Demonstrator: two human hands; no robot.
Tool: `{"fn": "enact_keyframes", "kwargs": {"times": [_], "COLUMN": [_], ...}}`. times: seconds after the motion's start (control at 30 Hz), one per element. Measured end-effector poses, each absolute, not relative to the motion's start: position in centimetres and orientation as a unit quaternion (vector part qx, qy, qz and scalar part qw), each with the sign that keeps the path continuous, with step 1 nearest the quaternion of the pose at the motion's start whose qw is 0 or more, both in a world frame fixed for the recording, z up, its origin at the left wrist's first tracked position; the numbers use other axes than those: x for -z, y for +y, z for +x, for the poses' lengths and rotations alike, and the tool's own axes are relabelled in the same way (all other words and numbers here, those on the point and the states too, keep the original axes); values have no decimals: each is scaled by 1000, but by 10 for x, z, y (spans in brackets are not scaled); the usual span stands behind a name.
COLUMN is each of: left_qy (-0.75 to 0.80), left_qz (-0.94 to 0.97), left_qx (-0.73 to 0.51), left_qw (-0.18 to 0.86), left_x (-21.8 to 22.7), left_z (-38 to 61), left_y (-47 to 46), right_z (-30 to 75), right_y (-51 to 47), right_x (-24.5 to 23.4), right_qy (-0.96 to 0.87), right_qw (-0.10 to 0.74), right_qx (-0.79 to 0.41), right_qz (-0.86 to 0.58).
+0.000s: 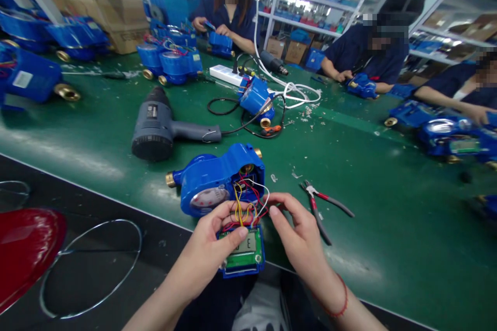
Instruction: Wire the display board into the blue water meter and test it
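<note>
Your left hand (209, 248) is grasping the circuit board (244, 257), a green board with a small display that sits in a blue cover. The thumb lies on the face of the board and the other fingers close around its left edge. You hold it at the near edge of the green table (388, 227), just in front of your body.

Your right hand (301, 240) is on the other side of the board. Its fingertips (274, 210) are bent and touch the wires (248, 201). I cannot tell if they really pinch a wire or only rest on it.

The wires are red, yellow and white. They run from the top of the board into the open back of the blue water meter (212, 181), which lies on the table just beyond your hands, with a brass fitting at its left end.

A pair of pliers (320, 207) with red handles lies near your right hand, apart from it. A grey heat gun (159, 124) lies on its side behind the meter. Further back, other people in dark blue clothes work on similar blue meters.
</note>
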State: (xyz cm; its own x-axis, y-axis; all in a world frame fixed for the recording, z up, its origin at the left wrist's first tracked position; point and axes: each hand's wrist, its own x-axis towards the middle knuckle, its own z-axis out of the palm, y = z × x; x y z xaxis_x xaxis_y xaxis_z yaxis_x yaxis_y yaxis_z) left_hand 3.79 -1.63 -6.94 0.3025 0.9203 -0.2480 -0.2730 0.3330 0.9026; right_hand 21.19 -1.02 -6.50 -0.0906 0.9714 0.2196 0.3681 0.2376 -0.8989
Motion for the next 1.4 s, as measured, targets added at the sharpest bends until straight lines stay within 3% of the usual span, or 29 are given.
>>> {"fn": "enact_keyframes", "kwargs": {"times": [0.4, 0.67, 0.83, 0.9, 1.03, 1.4], "left_qy": [408, 481, 494, 509, 522, 529], "left_qz": [280, 260, 287, 303, 313, 360], "left_qx": [-477, -540, -540, -537, -543, -519], "left_qw": [727, 640, 618, 601, 579, 567], "left_x": [69, 78, 78, 78, 76, 81], "left_z": [37, 33, 31, 31, 32, 22], "left_y": [-37, -45, -47, -48, -49, -49], "right_z": [190, 192, 201, 199, 184, 177], "right_y": [-8, -15, -22, -21, -10, 6], "right_x": [59, 64, 49, 37, 27, 37], "right_qy": [-689, -687, -706, -772, -864, -874], "right_qw": [431, 436, 532, 489, 339, 315], "right_qx": [-320, -343, -154, -105, -114, -126], "right_qz": [-487, -469, -441, -393, -354, -347]}}
